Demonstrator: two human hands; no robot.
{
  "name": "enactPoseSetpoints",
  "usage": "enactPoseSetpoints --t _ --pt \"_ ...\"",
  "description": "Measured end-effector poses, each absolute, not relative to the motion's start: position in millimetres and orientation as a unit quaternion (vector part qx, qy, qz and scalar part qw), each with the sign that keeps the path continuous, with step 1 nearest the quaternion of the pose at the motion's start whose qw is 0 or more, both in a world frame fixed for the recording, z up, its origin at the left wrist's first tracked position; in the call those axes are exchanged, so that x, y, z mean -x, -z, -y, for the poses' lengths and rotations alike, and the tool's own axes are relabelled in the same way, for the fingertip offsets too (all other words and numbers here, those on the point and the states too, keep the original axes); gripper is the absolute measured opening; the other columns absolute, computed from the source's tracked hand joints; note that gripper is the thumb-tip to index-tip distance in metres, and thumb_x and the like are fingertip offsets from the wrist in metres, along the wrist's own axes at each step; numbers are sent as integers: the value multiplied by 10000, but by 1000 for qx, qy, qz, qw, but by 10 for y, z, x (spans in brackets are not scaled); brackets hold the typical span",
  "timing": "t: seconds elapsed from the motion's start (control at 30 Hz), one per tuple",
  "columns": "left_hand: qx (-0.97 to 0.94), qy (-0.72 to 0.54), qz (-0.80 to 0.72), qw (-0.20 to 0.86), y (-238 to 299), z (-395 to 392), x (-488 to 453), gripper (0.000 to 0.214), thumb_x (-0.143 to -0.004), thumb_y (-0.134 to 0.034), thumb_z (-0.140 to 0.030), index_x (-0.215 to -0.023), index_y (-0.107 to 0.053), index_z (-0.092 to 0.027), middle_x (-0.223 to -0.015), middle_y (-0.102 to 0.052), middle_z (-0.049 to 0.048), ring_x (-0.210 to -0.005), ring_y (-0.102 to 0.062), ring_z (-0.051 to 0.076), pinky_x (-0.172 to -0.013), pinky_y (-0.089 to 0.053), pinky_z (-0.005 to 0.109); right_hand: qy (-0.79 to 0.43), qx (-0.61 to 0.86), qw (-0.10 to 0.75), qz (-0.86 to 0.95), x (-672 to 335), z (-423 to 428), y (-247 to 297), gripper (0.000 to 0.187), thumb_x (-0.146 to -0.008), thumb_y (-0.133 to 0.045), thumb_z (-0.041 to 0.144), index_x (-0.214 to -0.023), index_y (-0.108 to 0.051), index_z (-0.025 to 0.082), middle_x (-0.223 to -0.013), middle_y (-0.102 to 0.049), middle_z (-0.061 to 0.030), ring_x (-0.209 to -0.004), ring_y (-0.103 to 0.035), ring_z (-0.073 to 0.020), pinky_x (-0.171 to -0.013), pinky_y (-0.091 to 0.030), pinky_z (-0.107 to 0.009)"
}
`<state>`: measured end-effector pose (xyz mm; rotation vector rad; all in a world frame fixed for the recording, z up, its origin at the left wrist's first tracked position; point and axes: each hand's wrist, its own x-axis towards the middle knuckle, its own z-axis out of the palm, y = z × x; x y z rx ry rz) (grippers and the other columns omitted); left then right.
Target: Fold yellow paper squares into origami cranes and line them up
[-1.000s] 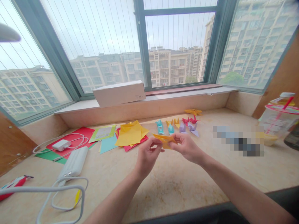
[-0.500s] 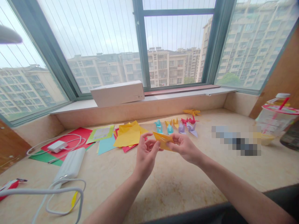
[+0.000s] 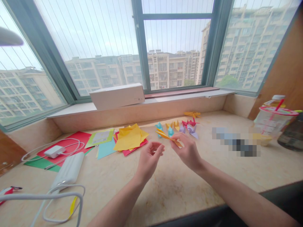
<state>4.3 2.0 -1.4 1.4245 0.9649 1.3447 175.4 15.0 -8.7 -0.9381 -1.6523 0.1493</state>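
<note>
A folded piece of yellow origami paper (image 3: pixel 163 135) is held up above the tabletop, turned nearly edge-on. My right hand (image 3: pixel 186 146) pinches it at its right end, with the fingertips partly covering it. Just left of the paper, my left hand (image 3: pixel 150 157) is apart from it, its fingers loosely curled with nothing visible in them. Behind the hands stand several small folded paper cranes: a light blue crane (image 3: pixel 170 131), a yellow crane (image 3: pixel 176 125), a red crane (image 3: pixel 190 122) and a purple crane (image 3: pixel 193 131) among them.
Yellow paper sheets (image 3: pixel 129 138) lie left of the hands, beside a light blue sheet (image 3: pixel 106 149) and red paper (image 3: pixel 80 138). A white power bank (image 3: pixel 69 168) and cables are at left. A plastic cup (image 3: pixel 272 123) stands at right. A white box (image 3: pixel 118 97) rests on the sill.
My left hand has let go of the yellow paper and moved slightly down from it. My right hand has turned the paper from facing me to nearly edge-on.
</note>
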Motion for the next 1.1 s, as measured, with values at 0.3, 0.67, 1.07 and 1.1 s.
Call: enactPoseSetpoints --t 0.3,0.67,1.07,1.1 --pt "-510 -576 -265 581 -1 26 -85 313 -820 -722 -337 -1081 -686 -167 -1141 -717 100 -1105 -650 245 -991 -497 397 124 336 497 791 -1742 -83 74 244 -894 -629 204 -1115 -709 270 -1239 -634 -96 -1122 -583 -268 -953 -462 -458" --pt "-393 -590 -226 668 -9 28 -114 251 -817 -724 -293 -1032 -677 -171 -1102 -733 83 -1066 -683 219 -1011 -498 388 119 333 491 796 -1754 -57 80 234 -915 -611 219 -1109 -716 297 -1334 -556 -90 -1182 -545 -279 -972 -451 -475" --pt "-447 -564 -197 666 -17 101 -159 331 -768 -779 -242 -1077 -674 -186 -1169 -710 87 -1159 -632 232 -1079 -435 397 -13 338 588 734 -1700 -88 67 137 -929 -578 273 -903 -707 235 -1290 -522 -96 -1107 -568 -252 -988 -467 -470" --pt "-441 -569 -203 664 -4 93 -166 324 -767 -783 -250 -1067 -677 -185 -1145 -720 83 -1132 -647 224 -1070 -443 394 -23 339 588 734 -1701 -92 67 145 -928 -581 280 -892 -713 231 -1283 -527 -96 -1106 -568 -252 -983 -471 -464"
